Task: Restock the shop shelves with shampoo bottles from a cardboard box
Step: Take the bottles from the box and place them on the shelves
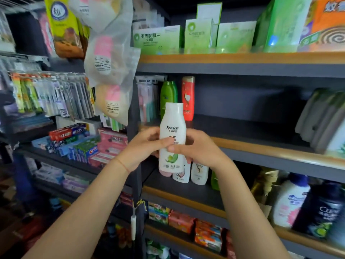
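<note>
Both bare forearms are raised from the lower edge, and a smooth white plastic shampoo bottle with a flat cap (pixel 172 135) is held upright between the left hand (pixel 144 146) and right hand (pixel 196 147), fingers curled round its middle. It is kept in front of the dark shelf with a rounded wooden lip (pixel 261 146). Behind it, two bottles stand at the shelf's left end: one glossy green bottle (pixel 167 96) and one red bottle (pixel 188 98); open board is left to their right.

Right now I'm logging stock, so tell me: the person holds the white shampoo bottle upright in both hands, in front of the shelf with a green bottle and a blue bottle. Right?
Nearly. The head view shows the white shampoo bottle upright in the left hand and right hand, but beside the green bottle stands a red bottle, not a blue one.
</note>
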